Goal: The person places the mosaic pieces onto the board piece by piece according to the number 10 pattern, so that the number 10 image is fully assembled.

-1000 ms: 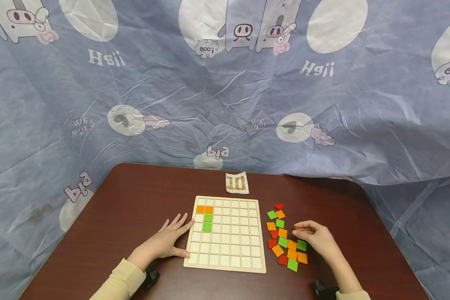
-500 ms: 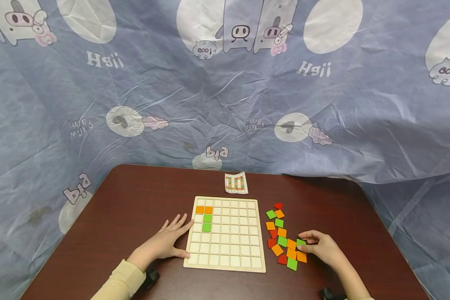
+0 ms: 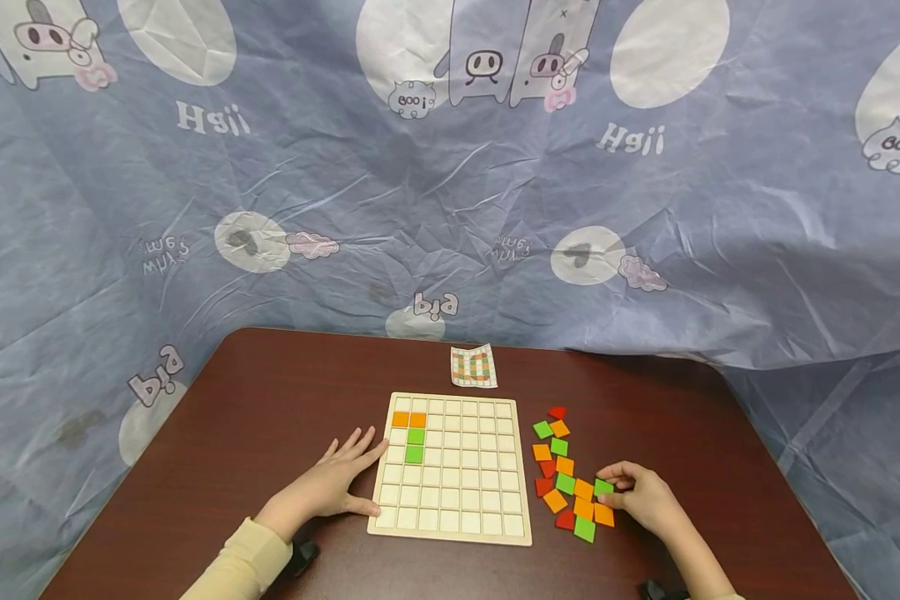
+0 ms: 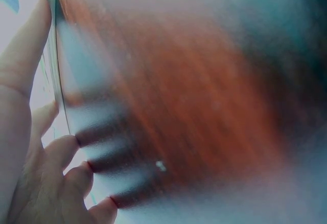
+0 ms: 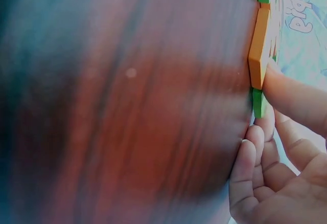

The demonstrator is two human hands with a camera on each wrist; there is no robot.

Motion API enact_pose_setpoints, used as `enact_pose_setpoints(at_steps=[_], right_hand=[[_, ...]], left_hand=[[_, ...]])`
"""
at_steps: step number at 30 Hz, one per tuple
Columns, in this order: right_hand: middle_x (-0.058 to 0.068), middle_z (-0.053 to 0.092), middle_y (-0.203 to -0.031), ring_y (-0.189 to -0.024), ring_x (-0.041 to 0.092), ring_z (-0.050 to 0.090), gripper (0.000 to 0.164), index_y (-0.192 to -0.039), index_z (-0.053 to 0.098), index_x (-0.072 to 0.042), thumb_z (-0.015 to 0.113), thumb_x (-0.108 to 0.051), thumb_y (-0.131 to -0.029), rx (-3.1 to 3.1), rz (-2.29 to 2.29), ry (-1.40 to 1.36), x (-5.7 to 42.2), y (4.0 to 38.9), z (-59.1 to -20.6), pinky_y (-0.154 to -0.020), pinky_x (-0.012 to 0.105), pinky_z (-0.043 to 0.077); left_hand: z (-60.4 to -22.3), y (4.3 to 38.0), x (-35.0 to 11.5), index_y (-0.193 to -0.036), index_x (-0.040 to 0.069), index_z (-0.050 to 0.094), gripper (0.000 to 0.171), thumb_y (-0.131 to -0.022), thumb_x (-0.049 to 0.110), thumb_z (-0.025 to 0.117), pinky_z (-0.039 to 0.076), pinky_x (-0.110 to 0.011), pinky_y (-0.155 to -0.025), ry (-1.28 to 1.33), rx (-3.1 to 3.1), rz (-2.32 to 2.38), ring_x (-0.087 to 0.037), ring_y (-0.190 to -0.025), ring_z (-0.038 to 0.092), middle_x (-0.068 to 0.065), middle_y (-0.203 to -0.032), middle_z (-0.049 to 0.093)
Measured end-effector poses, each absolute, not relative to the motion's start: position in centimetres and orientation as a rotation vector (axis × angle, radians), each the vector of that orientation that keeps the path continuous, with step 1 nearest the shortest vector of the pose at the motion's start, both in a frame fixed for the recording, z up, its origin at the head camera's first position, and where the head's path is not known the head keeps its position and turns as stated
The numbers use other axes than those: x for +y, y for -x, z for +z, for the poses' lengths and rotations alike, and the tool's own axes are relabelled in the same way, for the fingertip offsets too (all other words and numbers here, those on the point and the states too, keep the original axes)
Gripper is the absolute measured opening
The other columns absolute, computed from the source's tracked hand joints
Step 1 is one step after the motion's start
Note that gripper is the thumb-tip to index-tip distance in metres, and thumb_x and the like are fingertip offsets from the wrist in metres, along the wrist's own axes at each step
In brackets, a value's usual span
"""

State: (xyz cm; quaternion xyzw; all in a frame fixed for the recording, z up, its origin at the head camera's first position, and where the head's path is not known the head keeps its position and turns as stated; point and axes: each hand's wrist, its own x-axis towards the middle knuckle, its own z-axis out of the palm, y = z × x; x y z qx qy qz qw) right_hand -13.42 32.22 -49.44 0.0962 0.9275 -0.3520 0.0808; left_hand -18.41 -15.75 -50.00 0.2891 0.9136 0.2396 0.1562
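My left hand (image 3: 328, 482) lies spread at the left edge of a pale wooden grid board (image 3: 450, 536), thumb and forefinger touching its rim. In the left wrist view the left fingers (image 4: 76, 178) reach down to the tabletop. Two orange tiles (image 3: 409, 419) and two green tiles (image 3: 416, 445) sit in the board's upper left cells. My right hand (image 3: 643, 498) pinches a green square tile (image 3: 603, 486) at the right side of the loose tiles, thumb near and forefinger far. An orange tile (image 5: 259, 47) lies right by that thumb in the right wrist view.
Loose green, orange and red tiles (image 3: 583, 509) are scattered right of the board, some touching. A small paper card with a coloured grid pattern (image 3: 474, 367) lies behind the board. The brown table (image 3: 300, 375) ends at a patterned blue-grey cloth (image 3: 390, 183).
My right hand has come down and slightly toward me onto the green tile, its thumb and forefinger closing at the tile's edges. The left hand and the board have stayed put.
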Motion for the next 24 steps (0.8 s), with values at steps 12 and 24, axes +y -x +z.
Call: enact_pose_setpoints(at_steps=[12, 24], right_hand=[[0.004, 0.067, -0.090, -0.080, 0.015, 0.060, 0.028, -0.102, 0.070, -0.002, 0.081, -0.013, -0.078, 2.736, -1.113, -0.307, 32.3, 13.3, -49.0, -0.067, 0.028, 0.050], [0.005, 0.069, -0.094, -0.080, 0.012, 0.064, 0.036, -0.109, 0.066, 0.002, 0.079, -0.018, -0.083, 2.621, -1.384, -0.316, 31.3, 13.6, -48.2, -0.070, 0.025, 0.054]], left_hand=[[-50.4, 18.5, -15.7, -0.157, 0.012, 0.027, 0.099, -0.078, 0.051, 0.074, 0.009, -0.069, -0.116, -0.830, 2.610, 0.676, -0.047, -0.150, 0.010, -0.024, -0.163, 0.014], [-50.7, 18.7, -15.8, -0.157, 0.014, 0.027, 0.100, -0.078, 0.051, 0.074, 0.009, -0.068, -0.116, -0.818, 2.624, 0.669, -0.045, -0.151, 0.009, -0.022, -0.164, 0.013]])
